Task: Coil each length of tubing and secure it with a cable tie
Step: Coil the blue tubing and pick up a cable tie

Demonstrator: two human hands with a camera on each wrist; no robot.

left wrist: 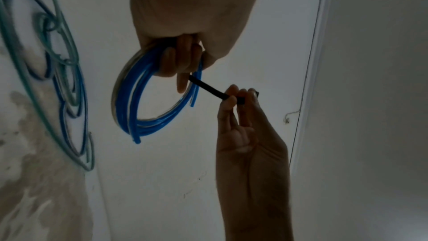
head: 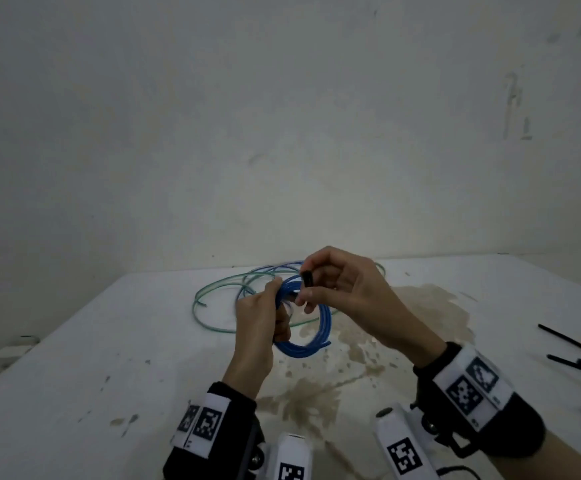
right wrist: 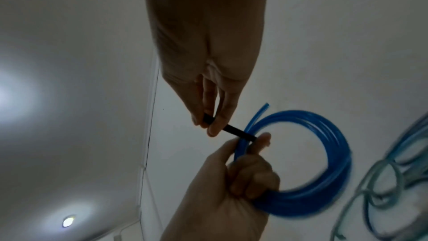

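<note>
Our left hand (head: 254, 327) grips the blue coil (head: 311, 336) upright above the table (head: 74, 358), fingers curled round the bundled turns. A black cable tie (left wrist: 208, 86) runs from that grip rightward to our right hand (head: 344, 296), pinched at its end between thumb and fingertips. We judge the next pull lies along the tie's long axis, away from the coil.

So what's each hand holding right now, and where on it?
Left hand grips the blue tubing coil around its gathered loops; right hand pinches the black cable tie at its free end.
</note>
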